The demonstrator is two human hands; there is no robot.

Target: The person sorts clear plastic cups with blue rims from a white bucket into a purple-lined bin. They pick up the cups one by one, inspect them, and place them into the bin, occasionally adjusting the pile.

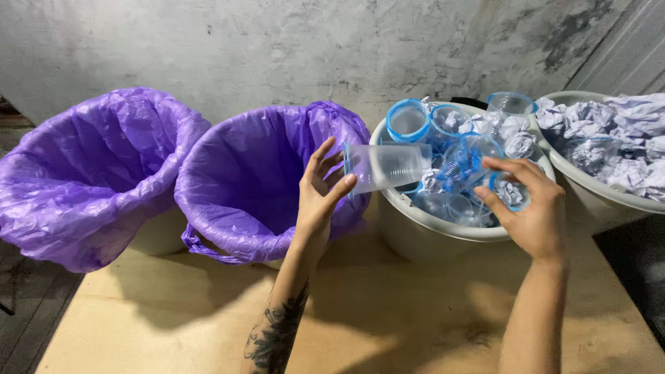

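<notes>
Left hand [320, 190]: gripping clear plastic cup [386, 166] sideways, over gap between purple-lined bin [256, 173] and white tub [443, 232] | Right hand [530, 208]: closed around blue-rimmed cup [510, 194] stuffed with paper, inside tub | Wooden surface [388, 312] beneath.

Clear glossy plastic cup [388, 166], crumpled paper [637, 131]

We are seeing two bare forearms and two bare hands, with no sleeves, gloves, rings or watch showing. Our left hand [320, 194] is leading down to a forearm bearing a dark tattoo [276, 336], a leafy, branching pattern running along it. Our right hand [530, 208] and its forearm are showing no markings.
</notes>
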